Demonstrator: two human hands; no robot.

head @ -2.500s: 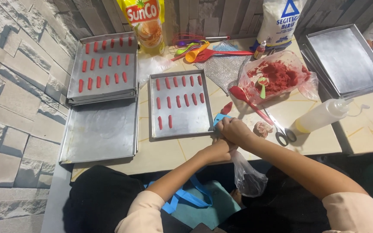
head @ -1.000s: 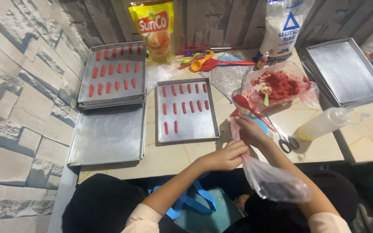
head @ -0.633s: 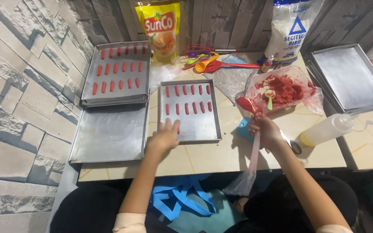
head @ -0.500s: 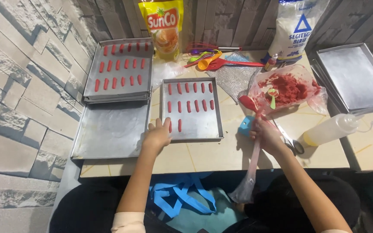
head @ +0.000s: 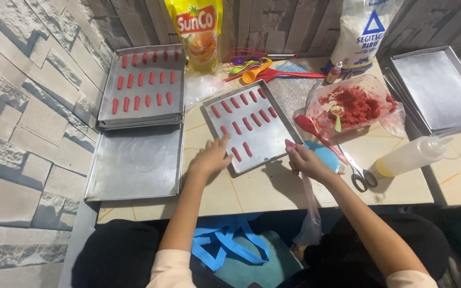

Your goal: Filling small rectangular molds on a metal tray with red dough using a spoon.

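My left hand [head: 212, 156] rests open on the near left corner of a metal baking tray [head: 273, 143] that lies turned at an angle on the table. Several short red dough sticks [head: 239, 127] sit in rows on that tray. My right hand [head: 304, 160] grips a clear plastic piping bag [head: 311, 213] near its red-tipped end, at the tray's near right edge. The bag hangs limp down past the table edge.
A stacked tray [head: 141, 114] at the back left carries several red sticks; a bare tray [head: 134, 160] lies before it. A plastic bag of red dough [head: 354, 104], red spatula [head: 318, 133], scissors [head: 359, 175], squeeze bottle [head: 409, 156], more trays [head: 438, 88], an oil pouch [head: 199, 32] and a white sack [head: 363, 29] surround them.
My left hand let go of the bag and moved to the tray's near corner. The tray has turned at an angle. My right hand moved toward the tray's edge, the bag hanging from it.
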